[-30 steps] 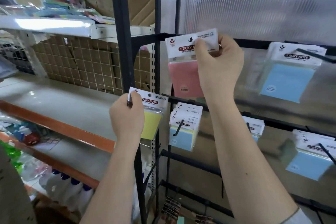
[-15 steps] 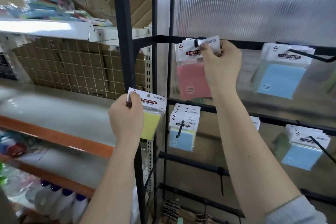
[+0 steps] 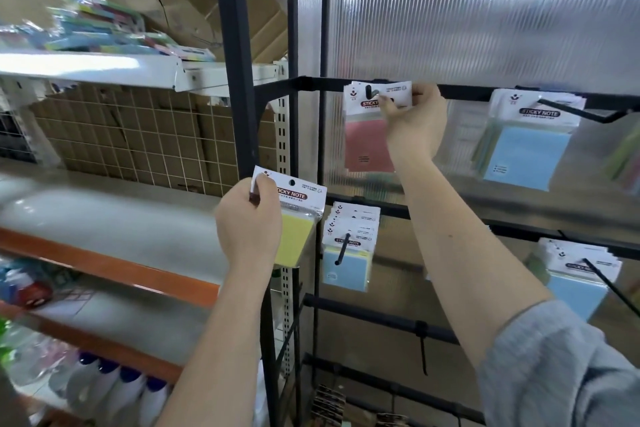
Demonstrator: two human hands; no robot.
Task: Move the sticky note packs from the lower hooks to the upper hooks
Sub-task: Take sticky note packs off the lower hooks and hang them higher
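My right hand point(image 3: 414, 121) pinches the white header of a pink sticky note pack point(image 3: 367, 146), whose hole sits over the upper left hook point(image 3: 369, 92) on the top black bar. Lower and to the left, my left hand point(image 3: 249, 222) grips a yellow sticky note pack point(image 3: 298, 236) by its header corner, in front of the black rack post. A stack of blue packs point(image 3: 348, 267) hangs on the lower left hook point(image 3: 343, 250). Other blue packs hang on the upper right hook point(image 3: 526, 156) and the lower right hook point(image 3: 575, 288).
A black upright post point(image 3: 239, 80) stands between the rack and the shelving on the left. That shelving has a white shelf point(image 3: 90, 69) with loose coloured packs and orange-edged shelves point(image 3: 110, 270). Blue-capped bottles point(image 3: 114, 388) stand at the bottom left. A ribbed translucent panel point(image 3: 485, 10) backs the hooks.
My right hand has lifted the pink pack up and right and threaded its hole onto the upper left hook. My left hand has kept holding the yellow pack in about the same place.
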